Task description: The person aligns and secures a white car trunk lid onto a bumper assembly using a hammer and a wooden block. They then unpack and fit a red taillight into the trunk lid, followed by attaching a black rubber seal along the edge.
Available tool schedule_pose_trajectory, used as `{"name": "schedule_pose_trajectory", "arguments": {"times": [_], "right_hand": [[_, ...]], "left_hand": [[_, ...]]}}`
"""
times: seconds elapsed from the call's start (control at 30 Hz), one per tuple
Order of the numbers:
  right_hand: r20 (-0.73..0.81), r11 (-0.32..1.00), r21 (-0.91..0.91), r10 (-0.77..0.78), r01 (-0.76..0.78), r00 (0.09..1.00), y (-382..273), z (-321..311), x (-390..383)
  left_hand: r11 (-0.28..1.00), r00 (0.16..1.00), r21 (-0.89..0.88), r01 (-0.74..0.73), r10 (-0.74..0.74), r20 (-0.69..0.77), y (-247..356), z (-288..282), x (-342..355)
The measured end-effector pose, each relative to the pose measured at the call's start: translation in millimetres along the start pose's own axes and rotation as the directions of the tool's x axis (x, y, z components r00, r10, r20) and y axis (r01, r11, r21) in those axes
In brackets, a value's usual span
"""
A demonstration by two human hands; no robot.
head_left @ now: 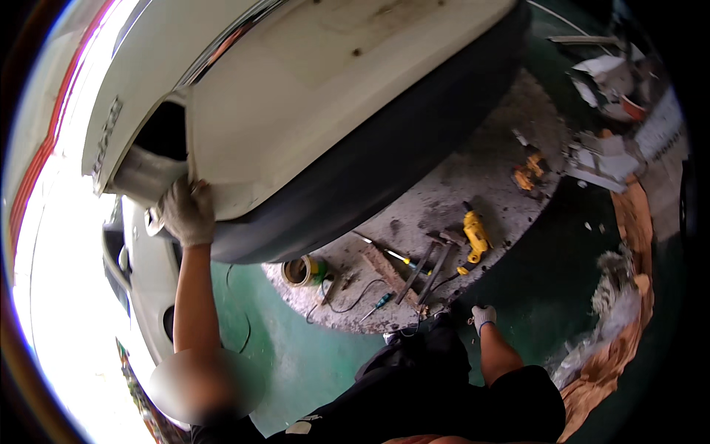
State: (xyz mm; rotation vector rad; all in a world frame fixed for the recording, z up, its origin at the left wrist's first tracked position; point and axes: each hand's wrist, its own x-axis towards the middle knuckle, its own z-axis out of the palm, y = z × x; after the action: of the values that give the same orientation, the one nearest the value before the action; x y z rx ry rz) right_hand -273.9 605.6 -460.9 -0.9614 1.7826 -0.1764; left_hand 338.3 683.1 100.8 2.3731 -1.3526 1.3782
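Observation:
My left hand [185, 211], in a pale work glove, is closed on the lower edge of a cream vehicle panel [318, 96], beside a dark opening with a dull metal piece [144, 174] inside. A dark curved bumper section [370, 181] runs along the panel's bottom. My right hand [484, 317], also gloved, hangs low near my leg with curled fingers; what it holds, if anything, is too small to make out. On the round, stained platform [421, 185] below lie a yellow power tool [476, 233], a screwdriver [381, 303], dark metal bars [436, 270] and a can [296, 271].
Another orange power tool [531, 170] lies at the platform's right. Broken white pieces [603, 159], crumpled brown paper [632, 222] and plastic scraps [614, 311] line the right side. A white car [144, 259] stands left. A dark cable [244, 325] runs over the green floor [281, 370].

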Motion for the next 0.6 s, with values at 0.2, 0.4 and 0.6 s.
{"name": "schedule_pose_trajectory", "arguments": {"times": [0.2,0.4,0.6], "right_hand": [[-0.058,0.978,0.075,0.200,-0.195,0.978,29.4,-19.1,-1.2],[-0.021,0.976,0.152,0.160,-0.155,0.987,42.2,-21.4,12.8],[-0.079,0.990,0.127,0.069,-0.059,0.994,26.9,10.1,11.2]], "left_hand": [[0.998,0.999,-0.061,-0.021,0.018,-0.048,-7.3,7.8,0.7],[0.996,0.995,-0.074,-0.055,0.048,-0.089,-6.3,7.9,-1.1],[0.993,0.989,-0.113,-0.035,0.019,-0.145,-19.0,-30.1,31.7]]}}
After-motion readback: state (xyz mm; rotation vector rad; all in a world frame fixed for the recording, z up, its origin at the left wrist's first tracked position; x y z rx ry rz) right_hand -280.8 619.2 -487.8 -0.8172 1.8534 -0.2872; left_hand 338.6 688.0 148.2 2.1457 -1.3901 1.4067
